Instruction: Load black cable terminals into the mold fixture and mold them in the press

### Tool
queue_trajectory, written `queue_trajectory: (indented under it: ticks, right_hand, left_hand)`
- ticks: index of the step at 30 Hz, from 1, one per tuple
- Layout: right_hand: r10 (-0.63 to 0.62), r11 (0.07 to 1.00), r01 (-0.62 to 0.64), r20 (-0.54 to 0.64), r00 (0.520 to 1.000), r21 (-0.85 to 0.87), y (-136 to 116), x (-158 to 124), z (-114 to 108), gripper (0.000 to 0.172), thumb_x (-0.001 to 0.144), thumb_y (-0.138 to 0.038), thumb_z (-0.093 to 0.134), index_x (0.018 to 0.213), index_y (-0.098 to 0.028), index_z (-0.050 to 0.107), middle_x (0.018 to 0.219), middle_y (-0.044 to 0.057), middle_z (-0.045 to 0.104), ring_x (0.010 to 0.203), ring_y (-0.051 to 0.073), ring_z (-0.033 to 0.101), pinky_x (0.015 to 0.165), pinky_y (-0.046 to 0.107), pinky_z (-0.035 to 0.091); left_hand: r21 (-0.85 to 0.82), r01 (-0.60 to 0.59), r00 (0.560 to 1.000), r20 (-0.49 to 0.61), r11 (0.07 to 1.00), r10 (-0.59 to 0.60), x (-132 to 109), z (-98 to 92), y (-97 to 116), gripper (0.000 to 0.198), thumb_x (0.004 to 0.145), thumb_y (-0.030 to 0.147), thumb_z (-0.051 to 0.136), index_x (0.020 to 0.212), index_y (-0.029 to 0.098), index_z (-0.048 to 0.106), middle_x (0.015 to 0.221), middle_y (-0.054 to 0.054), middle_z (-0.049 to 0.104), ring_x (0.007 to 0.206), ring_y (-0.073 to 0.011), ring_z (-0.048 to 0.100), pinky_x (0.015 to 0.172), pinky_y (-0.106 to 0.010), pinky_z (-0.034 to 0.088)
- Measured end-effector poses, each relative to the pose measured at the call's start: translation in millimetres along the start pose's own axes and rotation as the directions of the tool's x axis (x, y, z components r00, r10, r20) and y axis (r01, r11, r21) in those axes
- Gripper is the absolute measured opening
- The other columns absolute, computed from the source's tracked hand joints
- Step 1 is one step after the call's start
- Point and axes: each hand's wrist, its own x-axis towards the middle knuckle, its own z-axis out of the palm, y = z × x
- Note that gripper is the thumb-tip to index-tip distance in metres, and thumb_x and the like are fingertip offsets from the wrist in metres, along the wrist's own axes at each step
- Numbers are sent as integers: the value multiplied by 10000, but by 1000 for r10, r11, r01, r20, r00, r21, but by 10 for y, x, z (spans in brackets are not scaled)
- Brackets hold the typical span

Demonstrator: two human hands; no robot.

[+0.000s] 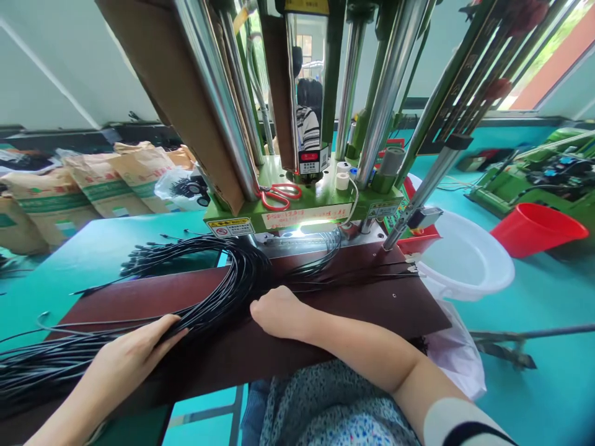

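A thick looped bundle of black cables (242, 272) lies across the brown work board (316, 353), its loose lengths running off to the left. My left hand (139, 350) grips part of this bundle at the lower left, thumb and fingers around the strands. Just right of the loop, my right hand (276, 313) is closed in a fist over the board; whatever is inside it is hidden. Behind both hands, more thin black cables (320, 263) come out of the lit mold area (302, 241) of a green press (316, 207). Some strands stretch right to pale ends at the board's edge.
Red-handled scissors (279, 195) rest on the press ledge between tall steel columns (227, 105). Right of the board stand a white tub (469, 257) and a red bucket (537, 229). Paper sacks (88, 186) line the left. Another person (307, 121) shows behind the press.
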Motion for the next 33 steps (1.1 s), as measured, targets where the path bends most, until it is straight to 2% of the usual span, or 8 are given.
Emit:
queue_trajectory:
  ticks: [4, 9, 13, 19, 22, 25, 29, 33]
  right_hand:
    - [-22, 1000, 22, 2, 1000, -19, 9, 53, -6, 136, 769, -87, 502, 747, -138, 627, 735, 62, 685, 699, 232, 648, 512, 294, 458]
    - [-11, 1000, 11, 1, 1000, -22, 75, 20, 15, 159, 792, -93, 484, 730, -139, 623, 723, 75, 680, 700, 229, 649, 550, 280, 450]
    - [5, 1000, -6, -31, 1000, -24, 171, -74, 32, 201, 843, -101, 412, 846, -133, 610, 737, 84, 663, 671, 210, 637, 591, 285, 452]
    - [-229, 972, 232, -324, 918, -28, 87, 16, -64, 426, 853, -267, 477, 1252, -119, 458, 1199, 139, 519, 1128, 250, 449, 954, 386, 353]
    - [-382, 924, 367, -288, 878, -107, -53, 285, 18, 639, 775, -323, 586, 1334, -113, 358, 1382, 137, 353, 1281, 264, 271, 1048, 420, 238]
    - [-422, 905, 391, -253, 870, -168, -160, 629, 187, 789, 699, -401, 655, 1343, -72, 337, 1372, 170, 367, 1260, 288, 317, 1038, 436, 251]
    - [-399, 913, 356, -247, 883, -199, -172, 927, 341, 668, 735, -411, 631, 1247, -24, 445, 1079, 173, 607, 1015, 270, 546, 961, 425, 343]
    - [-382, 918, 330, -271, 883, -218, -125, 972, 361, 385, 809, -315, 565, 1099, -62, 546, 990, 154, 637, 913, 250, 583, 848, 374, 420]
  left_hand:
    - [28, -60, 996, 70, 998, 58, 0, 40, -22, 359, 808, 492, 343, 922, 243, 575, 932, -44, 683, 830, -257, 653, 656, -316, 495]
    - [58, -107, 994, 3, 993, 107, -27, -22, 146, 350, 841, 479, 372, 954, 219, 576, 982, -57, 649, 895, -217, 611, 769, -298, 458]
    - [136, -111, 993, -27, 984, 116, -121, -95, 98, 445, 734, 484, 571, 1090, 219, 544, 1173, -95, 554, 1087, -257, 488, 922, -383, 368]
    - [168, 93, 995, -53, 981, -85, -512, -101, -463, 857, 586, 617, 638, 1307, 243, 366, 1381, -105, 360, 1279, -308, 259, 1028, -479, 178]
    - [164, 188, 982, -38, 968, -184, -648, -58, -763, 880, 567, 617, 651, 1318, 275, 345, 1411, -77, 315, 1292, -291, 232, 1032, -461, 173]
    - [183, 338, 941, -79, 923, -329, -634, -23, -1030, 705, 678, 464, 636, 1299, 262, 370, 1380, -73, 358, 1251, -236, 304, 995, -393, 258]
    - [223, 469, 883, -150, 855, -445, -398, -54, -1299, 545, 741, 299, 589, 1257, 267, 417, 1341, -67, 394, 1206, -226, 345, 944, -377, 304]
    - [229, 503, 862, -201, 833, -466, 19, -190, -1503, 377, 857, 200, 387, 1209, 314, 458, 1341, -41, 386, 1210, -218, 320, 966, -413, 250]
